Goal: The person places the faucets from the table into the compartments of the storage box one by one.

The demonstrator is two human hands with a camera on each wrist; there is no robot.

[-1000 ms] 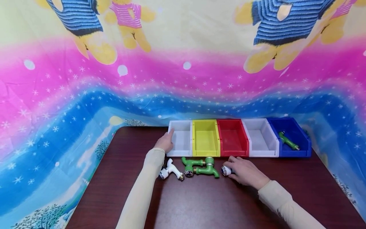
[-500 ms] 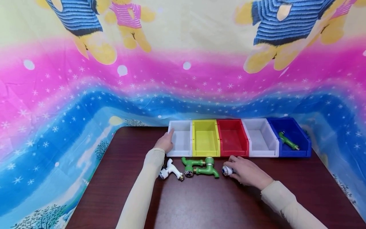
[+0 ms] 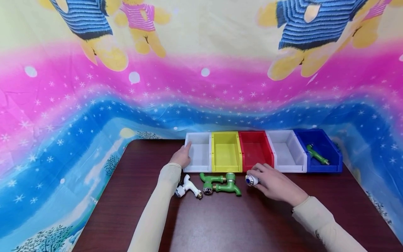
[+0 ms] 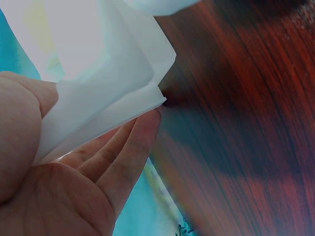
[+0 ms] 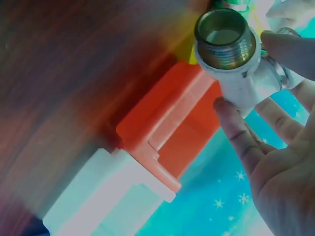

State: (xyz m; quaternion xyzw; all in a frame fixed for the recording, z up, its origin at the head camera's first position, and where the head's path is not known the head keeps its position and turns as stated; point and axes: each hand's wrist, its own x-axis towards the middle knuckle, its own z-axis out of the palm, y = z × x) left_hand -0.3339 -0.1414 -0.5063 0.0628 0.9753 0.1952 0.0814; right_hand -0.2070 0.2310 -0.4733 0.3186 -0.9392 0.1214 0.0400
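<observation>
In the head view, my left hand (image 3: 181,157) holds the side wall of the leftmost white bin (image 3: 200,154). The left wrist view shows thumb and fingers on opposite sides of that white plastic wall. My right hand (image 3: 277,183) grips a white tap (image 3: 251,180) in front of the red bin (image 3: 255,154). Its threaded metal end (image 5: 224,44) faces the right wrist camera, with the thumb on one side and fingers on the other. Left of this hand, two green taps (image 3: 231,188) lie close together on the table. Another white tap (image 3: 189,186) lies beside my left forearm, which partly covers it.
Beside the leftmost bin stand a yellow bin (image 3: 226,150), then the red one, a second white bin (image 3: 286,150) and a blue bin (image 3: 324,169), all in one row. One green tap (image 3: 318,155) lies inside the blue bin. A patterned cloth (image 3: 204,87) hangs behind the dark table (image 3: 214,224).
My right hand has moved slightly up toward the red bin with the white tap, whose handle end has turned a little. The left hand stays on the leftmost white bin.
</observation>
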